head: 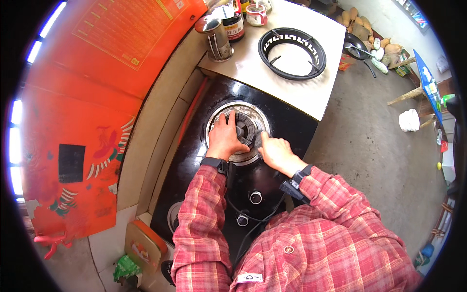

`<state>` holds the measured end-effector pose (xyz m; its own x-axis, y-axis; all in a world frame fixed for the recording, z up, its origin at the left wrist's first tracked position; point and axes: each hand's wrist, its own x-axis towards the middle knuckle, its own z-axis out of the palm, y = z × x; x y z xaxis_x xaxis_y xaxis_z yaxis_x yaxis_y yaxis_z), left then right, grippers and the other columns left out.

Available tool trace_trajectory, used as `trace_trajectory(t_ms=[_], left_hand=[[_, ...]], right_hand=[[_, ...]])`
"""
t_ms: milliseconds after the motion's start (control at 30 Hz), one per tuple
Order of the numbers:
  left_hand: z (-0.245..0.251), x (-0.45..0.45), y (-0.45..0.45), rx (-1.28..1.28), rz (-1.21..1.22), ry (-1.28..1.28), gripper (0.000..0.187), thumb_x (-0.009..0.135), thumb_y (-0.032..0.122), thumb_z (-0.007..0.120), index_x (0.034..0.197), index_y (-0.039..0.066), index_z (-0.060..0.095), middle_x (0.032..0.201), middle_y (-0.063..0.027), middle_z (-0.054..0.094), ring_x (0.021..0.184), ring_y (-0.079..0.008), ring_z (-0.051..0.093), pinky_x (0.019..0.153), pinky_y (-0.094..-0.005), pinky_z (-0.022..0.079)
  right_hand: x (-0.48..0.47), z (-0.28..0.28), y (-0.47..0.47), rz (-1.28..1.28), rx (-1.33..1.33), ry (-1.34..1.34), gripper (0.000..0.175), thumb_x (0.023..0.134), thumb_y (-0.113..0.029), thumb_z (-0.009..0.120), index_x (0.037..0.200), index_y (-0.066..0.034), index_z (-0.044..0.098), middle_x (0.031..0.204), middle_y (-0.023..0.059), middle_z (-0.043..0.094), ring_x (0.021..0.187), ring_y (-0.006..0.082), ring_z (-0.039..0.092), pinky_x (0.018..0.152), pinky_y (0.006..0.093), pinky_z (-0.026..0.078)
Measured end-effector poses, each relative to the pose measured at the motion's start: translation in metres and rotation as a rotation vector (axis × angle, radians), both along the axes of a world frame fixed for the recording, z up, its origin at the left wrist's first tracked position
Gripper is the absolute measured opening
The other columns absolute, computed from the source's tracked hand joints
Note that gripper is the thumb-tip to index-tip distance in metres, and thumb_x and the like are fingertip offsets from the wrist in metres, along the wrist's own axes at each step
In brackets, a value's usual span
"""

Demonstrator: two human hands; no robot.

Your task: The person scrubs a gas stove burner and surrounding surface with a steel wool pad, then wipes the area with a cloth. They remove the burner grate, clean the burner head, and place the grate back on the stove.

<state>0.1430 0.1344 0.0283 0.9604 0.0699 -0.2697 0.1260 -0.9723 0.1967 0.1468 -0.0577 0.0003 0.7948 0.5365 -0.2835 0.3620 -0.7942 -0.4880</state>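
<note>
A round gas burner (239, 133) with a stained metal drip ring (251, 108) is set in a black glass cooktop (284, 126). My left hand (225, 140) rests over the ring's left side, fingers and thumb spread, with nothing seen in its grasp. On the right side of the ring, my right hand (276, 150) is curled, its fingers closed on a small, blurred grey scourer (258, 140) that is mostly hidden. Two control knobs (255, 197) sit nearer my body. The black pan support (263, 54) lies off the burner, on the white counter (310, 98).
A metal-lidded canister (219, 43), a dark sauce jar (233, 27) and a pink-handled glass jar (256, 15) stand at the counter's back left. A second burner (174, 218) is partly behind my left sleeve. A cable crosses the cooktop. An orange panel (109, 91) borders the left.
</note>
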Motion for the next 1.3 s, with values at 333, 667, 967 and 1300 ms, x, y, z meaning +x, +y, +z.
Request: trace_trajectory(t_ms=[333, 667, 967, 1300], left_hand=[[-0.003, -0.001, -0.001, -0.041, 0.028, -0.018, 0.129, 0.044, 0.040, 0.096, 0.151, 0.008, 0.032, 0.147, -0.0270, 0.041, 0.128, -0.0418, 0.051, 0.102, -0.0473, 0.048], [0.000, 0.003, -0.003, -0.016, 0.038, 0.036, 0.130, 0.042, 0.039, 0.097, 0.151, 0.011, 0.032, 0.149, -0.0264, 0.039, 0.128, -0.0420, 0.051, 0.100, -0.0482, 0.050], [-0.003, -0.003, -0.002, -0.002, 0.010, -0.029, 0.129, 0.044, 0.043, 0.095, 0.151, 0.010, 0.032, 0.149, -0.0264, 0.040, 0.130, -0.0409, 0.050, 0.103, -0.0461, 0.047], [-0.002, -0.001, -0.002, -0.038, 0.041, 0.001, 0.128, 0.046, 0.040, 0.096, 0.153, 0.010, 0.031, 0.151, -0.0278, 0.036, 0.133, -0.0429, 0.046, 0.106, -0.0463, 0.045]], right_hand=[[0.060, -0.038, 0.013, 0.055, 0.007, -0.321, 0.028, 0.085, -0.020, 0.068, 0.110, -0.0096, 0.059, 0.083, 0.0181, 0.071, 0.077, 0.0390, 0.070, 0.070, 0.0507, 0.055], [0.047, -0.030, 0.006, 0.031, 0.096, -0.234, 0.022, 0.085, -0.020, 0.064, 0.103, -0.0089, 0.059, 0.076, 0.0199, 0.069, 0.074, 0.0413, 0.069, 0.069, 0.0530, 0.055], [-0.005, -0.021, 0.013, -0.099, 0.098, -0.141, 0.031, 0.082, -0.027, 0.073, 0.098, -0.0047, 0.058, 0.075, 0.0214, 0.068, 0.075, 0.0417, 0.069, 0.069, 0.0507, 0.055], [0.084, -0.021, 0.013, 0.174, 0.024, -0.226, 0.021, 0.081, -0.023, 0.069, 0.099, -0.0123, 0.067, 0.079, 0.0189, 0.070, 0.077, 0.0383, 0.070, 0.070, 0.0503, 0.055]])
